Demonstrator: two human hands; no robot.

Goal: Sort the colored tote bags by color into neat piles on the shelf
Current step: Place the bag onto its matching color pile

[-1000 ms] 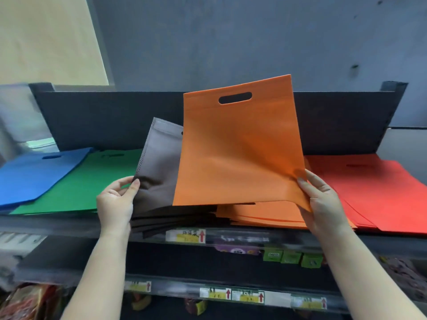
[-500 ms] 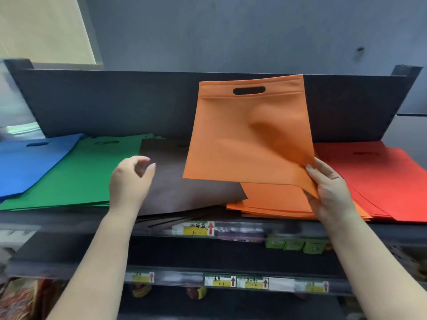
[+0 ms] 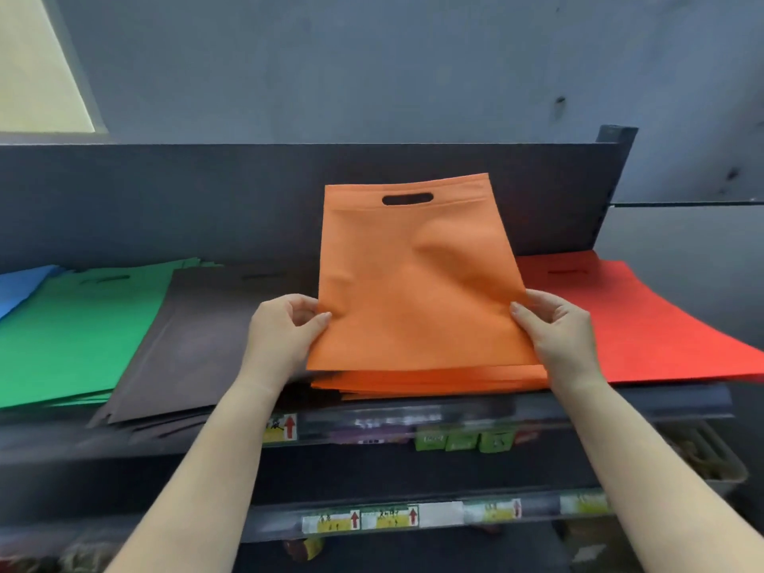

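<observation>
An orange tote bag (image 3: 417,279) with a cut-out handle is held tilted over the orange pile (image 3: 430,380) on the shelf. My left hand (image 3: 281,337) pinches its lower left edge. My right hand (image 3: 558,337) pinches its lower right edge. Left of the orange pile lies a grey-brown pile (image 3: 198,345), then a green pile (image 3: 74,337) and a blue pile (image 3: 20,283). A red pile (image 3: 645,324) lies to the right.
The shelf has a dark back panel (image 3: 165,200) and a front rail with price labels (image 3: 285,428). A lower shelf rail (image 3: 372,519) carries more labels. A grey wall (image 3: 372,68) rises behind.
My left hand moved right from over the grey-brown pile and took hold of the orange bag's left edge. The bag came down closer to the orange pile.
</observation>
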